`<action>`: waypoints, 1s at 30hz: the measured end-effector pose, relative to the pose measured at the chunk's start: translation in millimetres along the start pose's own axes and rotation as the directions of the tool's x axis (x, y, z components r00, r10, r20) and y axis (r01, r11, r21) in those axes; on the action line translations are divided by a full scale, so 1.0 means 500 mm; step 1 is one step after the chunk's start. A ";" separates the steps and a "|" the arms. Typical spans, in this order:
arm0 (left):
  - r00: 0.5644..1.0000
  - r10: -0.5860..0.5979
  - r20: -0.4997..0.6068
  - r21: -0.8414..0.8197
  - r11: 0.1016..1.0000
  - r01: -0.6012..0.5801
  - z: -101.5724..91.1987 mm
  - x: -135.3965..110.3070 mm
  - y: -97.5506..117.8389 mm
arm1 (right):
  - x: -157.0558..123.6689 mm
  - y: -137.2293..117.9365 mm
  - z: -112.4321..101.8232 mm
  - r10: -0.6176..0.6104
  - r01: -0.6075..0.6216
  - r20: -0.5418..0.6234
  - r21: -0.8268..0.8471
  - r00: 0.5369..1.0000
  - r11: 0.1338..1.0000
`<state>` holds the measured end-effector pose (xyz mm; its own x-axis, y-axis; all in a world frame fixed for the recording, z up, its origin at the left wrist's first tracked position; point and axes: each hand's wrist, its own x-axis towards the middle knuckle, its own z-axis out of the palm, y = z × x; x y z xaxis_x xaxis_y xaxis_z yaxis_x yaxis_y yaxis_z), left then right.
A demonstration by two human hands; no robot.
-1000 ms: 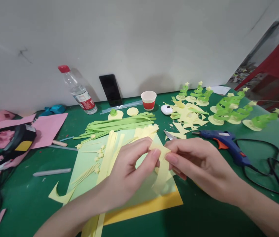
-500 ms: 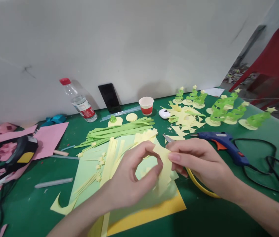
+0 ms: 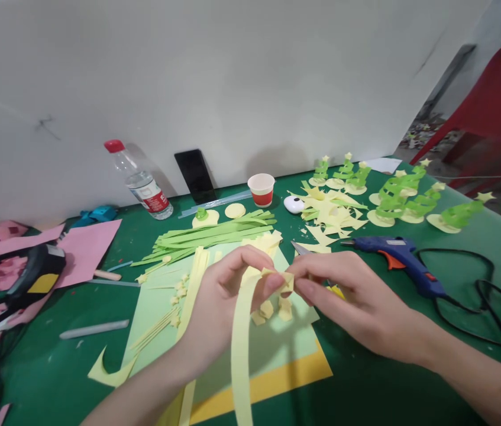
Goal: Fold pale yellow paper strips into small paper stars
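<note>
My left hand (image 3: 226, 296) is closed on a pale yellow paper strip (image 3: 242, 355), pinching its folded upper end between thumb and fingers. The strip's long tail hangs down toward the near edge of view. My right hand (image 3: 356, 302) is closed too, its thumb and fingertips touching the folded end. Under the right hand lie scissors, with the blade tip (image 3: 300, 248) and a bit of yellow handle showing; the hand hides the rest. Small folded yellow paper pieces (image 3: 284, 309) sit on the pale green sheet (image 3: 277, 349) beneath my hands.
Green paper strips (image 3: 206, 235), a paper cup (image 3: 261, 190), a phone (image 3: 196, 176) and a bottle (image 3: 144, 186) are at the back. Yellow scraps (image 3: 332, 210) and several green spiral trees (image 3: 392, 198) stand right, behind a blue glue gun (image 3: 403, 257) with its cord. Pink paper (image 3: 86, 248) lies left.
The yellow paper between my hands has turned; its long tail now hangs down in front of my left hand. My right hand has shifted slightly left and covers most of the scissors' yellow handle.
</note>
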<state>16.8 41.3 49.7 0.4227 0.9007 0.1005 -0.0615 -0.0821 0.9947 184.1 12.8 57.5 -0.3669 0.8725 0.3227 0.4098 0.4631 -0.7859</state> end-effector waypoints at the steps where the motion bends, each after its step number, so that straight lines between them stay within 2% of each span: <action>1: 1.000 0.000 -0.005 -0.020 1.000 -0.001 0.000 0.000 -0.002 | 0.001 0.000 0.002 0.001 -0.001 -0.004 -0.016 1.000 1.000; 4: 1.000 0.002 -0.005 -0.040 0.999 -0.003 0.000 0.001 -0.007 | 0.006 0.001 0.011 0.002 -0.002 -0.020 0.007 1.000 1.000; 11: 0.999 0.031 -0.044 0.032 0.999 -0.029 0.003 0.002 -0.006 | 0.010 0.011 0.020 0.064 -0.064 0.004 0.202 0.998 0.977; 15: 1.000 0.015 -0.022 -0.025 1.000 -0.016 0.005 0.002 -0.002 | 0.006 0.009 0.019 0.094 -0.090 -0.006 0.247 0.996 0.965; 18: 1.000 -0.004 -0.008 0.001 1.000 0.004 0.007 0.002 0.002 | 0.004 0.003 0.015 0.125 -0.114 -0.021 0.279 0.992 0.953; 26: 0.996 0.019 0.084 0.126 0.992 -0.029 0.006 -0.001 0.004 | -0.001 -0.003 0.005 0.263 -0.253 0.039 0.432 0.964 0.866; 30: 0.999 0.014 0.038 0.099 0.995 -0.018 0.007 0.000 0.006 | 0.001 -0.003 0.009 0.292 -0.294 0.081 0.490 0.953 0.821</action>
<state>19.7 39.4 52.7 0.4562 0.8824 0.1149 0.0210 -0.1398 0.9900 179.5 11.7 56.8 -0.2979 0.9540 0.0348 0.0348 0.0473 -0.9983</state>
